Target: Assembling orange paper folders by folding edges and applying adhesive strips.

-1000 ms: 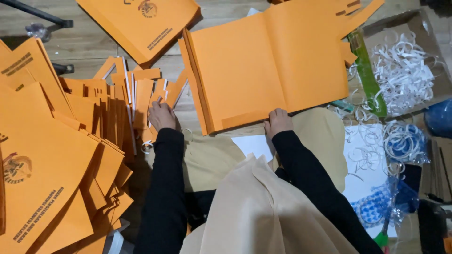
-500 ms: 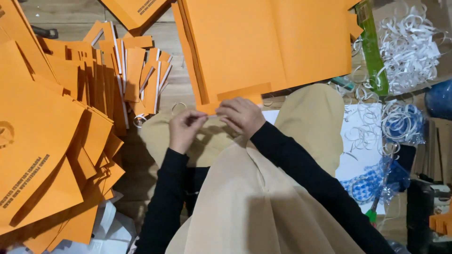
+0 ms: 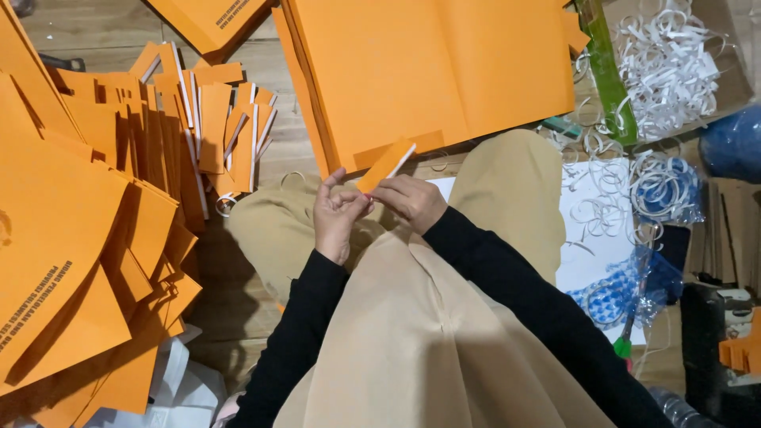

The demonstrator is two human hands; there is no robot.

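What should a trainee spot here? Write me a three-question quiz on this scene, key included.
1. True or false: the left hand and the right hand meet at the lower end of the small orange strip, pinching it.
2. Where do the white paper curls lie? A: on the person's right side. B: on the person's lap. C: on top of the large orange sheets.
3. Fill in: one long edge of the held strip is coloured ___.

Key: 1 true; 2 A; 3 white.
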